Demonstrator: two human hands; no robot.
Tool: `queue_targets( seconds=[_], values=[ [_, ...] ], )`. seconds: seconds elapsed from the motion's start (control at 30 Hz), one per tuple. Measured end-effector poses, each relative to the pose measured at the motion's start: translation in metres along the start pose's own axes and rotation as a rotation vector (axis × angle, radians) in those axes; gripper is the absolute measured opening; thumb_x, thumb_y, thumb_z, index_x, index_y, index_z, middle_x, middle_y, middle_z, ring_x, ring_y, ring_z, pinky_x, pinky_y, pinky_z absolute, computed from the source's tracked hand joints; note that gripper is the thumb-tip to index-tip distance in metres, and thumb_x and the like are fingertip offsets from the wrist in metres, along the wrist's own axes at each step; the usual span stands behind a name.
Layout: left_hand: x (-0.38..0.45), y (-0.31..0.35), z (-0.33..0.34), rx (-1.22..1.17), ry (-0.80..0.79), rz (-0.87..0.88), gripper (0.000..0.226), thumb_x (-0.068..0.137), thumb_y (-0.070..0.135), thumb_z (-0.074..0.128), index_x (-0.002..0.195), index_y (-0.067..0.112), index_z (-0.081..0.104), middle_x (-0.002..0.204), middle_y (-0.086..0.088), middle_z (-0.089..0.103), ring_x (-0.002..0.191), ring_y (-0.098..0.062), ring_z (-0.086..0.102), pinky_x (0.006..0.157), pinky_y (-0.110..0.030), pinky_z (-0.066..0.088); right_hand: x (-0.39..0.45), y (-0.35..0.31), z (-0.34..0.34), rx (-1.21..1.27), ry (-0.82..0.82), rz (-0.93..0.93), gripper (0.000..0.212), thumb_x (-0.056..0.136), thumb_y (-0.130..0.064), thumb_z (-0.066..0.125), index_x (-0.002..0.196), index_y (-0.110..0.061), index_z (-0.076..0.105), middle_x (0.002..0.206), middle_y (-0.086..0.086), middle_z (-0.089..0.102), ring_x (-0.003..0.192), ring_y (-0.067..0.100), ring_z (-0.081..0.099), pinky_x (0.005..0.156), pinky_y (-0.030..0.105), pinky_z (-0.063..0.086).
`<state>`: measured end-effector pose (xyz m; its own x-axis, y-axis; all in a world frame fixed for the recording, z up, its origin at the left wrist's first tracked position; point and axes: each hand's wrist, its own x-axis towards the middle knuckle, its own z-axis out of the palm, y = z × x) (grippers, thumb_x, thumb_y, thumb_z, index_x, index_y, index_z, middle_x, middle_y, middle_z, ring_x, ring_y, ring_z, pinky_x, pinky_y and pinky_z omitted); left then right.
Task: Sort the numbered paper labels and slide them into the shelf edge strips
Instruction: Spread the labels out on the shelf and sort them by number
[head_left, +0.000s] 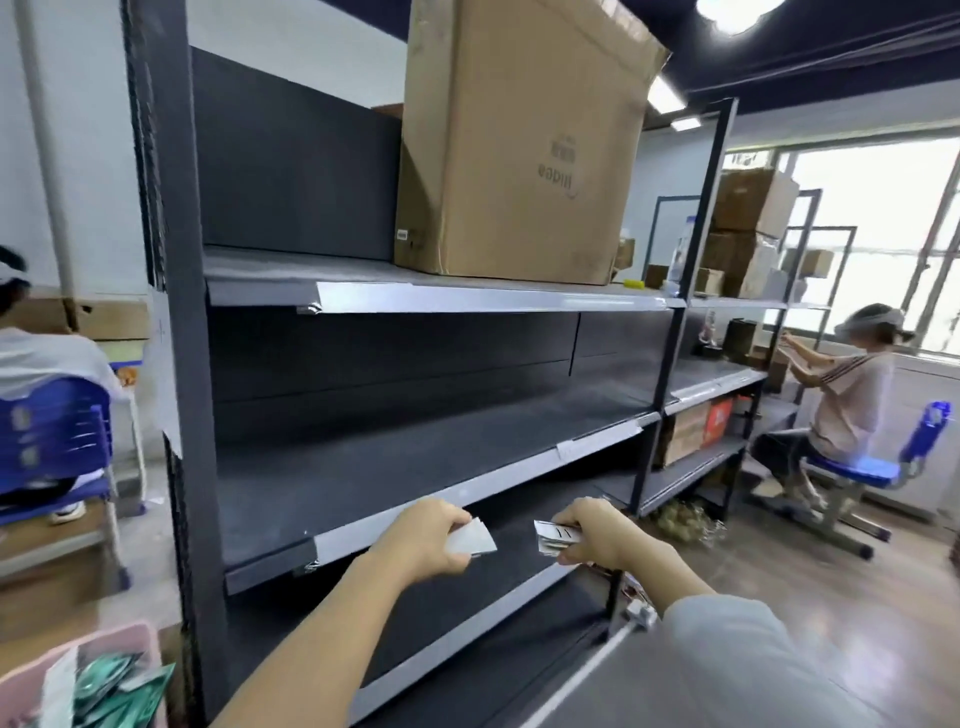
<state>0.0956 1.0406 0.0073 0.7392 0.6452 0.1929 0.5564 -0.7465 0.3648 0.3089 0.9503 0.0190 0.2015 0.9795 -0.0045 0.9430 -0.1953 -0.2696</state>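
We face a dark grey metal shelving unit (332, 431) with pale edge strips (467, 488); its large brown cardboard box (524, 145) reads "Midea" upside down. Our left hand (426, 535) pinches a blank white paper label (471, 538); our right hand (597, 535) grips stacked labels (557, 536), topmost "11".

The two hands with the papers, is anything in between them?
No thing sits there. In the head view, the left hand pinches blank-side labels, the right hand grips a numbered stack; between them only the dark shelf shows behind.
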Motion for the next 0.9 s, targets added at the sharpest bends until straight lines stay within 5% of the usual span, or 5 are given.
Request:
queue_targets(
  seconds=[0.1,0.3,0.47,0.73,0.9],
  values=[
    [0.049,-0.023,0.004,0.032,-0.014,-0.056,0.017,0.071,0.023,0.059,0.084,0.013,0.061,0.079,-0.003,0.061,0.083,-0.022,0.056,0.067,-0.027,0.044,0.063,0.018,0.006,-0.009,-0.026,-0.050,0.009,0.069,-0.015,0.067,0.073,-0.008,0.062,0.073,0.006,0.055,0.068,0.018,0.050,0.056,0.028,0.037],
    [0.155,-0.089,0.015,-0.029,0.049,-0.148,0.015,0.070,0.018,0.061,0.061,0.016,0.049,0.057,0.002,0.047,0.058,-0.014,0.039,0.046,-0.023,0.025,0.208,0.041,0.017,0.022,-0.020,-0.100,0.027,0.069,-0.018,0.070,0.089,-0.001,0.064,0.080,0.011,0.056,0.077,0.023,0.055,0.066,0.028,0.039],
    [0.234,-0.145,0.026,-0.022,0.012,-0.221,0.014,0.071,0.020,0.063,0.085,0.018,0.066,0.090,-0.002,0.069,0.087,-0.019,0.061,0.065,-0.025,0.040,0.311,0.047,0.025,-0.021,-0.063,-0.160,0.027,0.072,-0.019,0.069,0.093,-0.002,0.065,0.083,0.007,0.050,0.079,0.022,0.050,0.068,0.026,0.034],
    [0.291,-0.199,0.055,-0.072,0.017,-0.409,0.009,0.068,0.018,0.059,0.064,0.023,0.053,0.069,0.004,0.058,0.072,-0.016,0.056,0.058,-0.026,0.038,0.415,0.064,0.056,-0.021,-0.128,-0.367,0.026,0.071,-0.018,0.070,0.093,-0.005,0.063,0.103,0.013,0.061,0.098,0.027,0.055,0.083,0.033,0.042],
    [0.302,-0.211,0.068,-0.087,0.074,-0.562,0.015,0.070,0.019,0.061,0.084,0.017,0.064,0.082,0.001,0.064,0.087,-0.022,0.061,0.071,-0.029,0.048,0.448,0.080,0.066,0.005,-0.188,-0.486,0.029,0.073,-0.020,0.070,0.098,-0.007,0.062,0.099,0.008,0.054,0.100,0.027,0.054,0.081,0.030,0.039]
  ],
)
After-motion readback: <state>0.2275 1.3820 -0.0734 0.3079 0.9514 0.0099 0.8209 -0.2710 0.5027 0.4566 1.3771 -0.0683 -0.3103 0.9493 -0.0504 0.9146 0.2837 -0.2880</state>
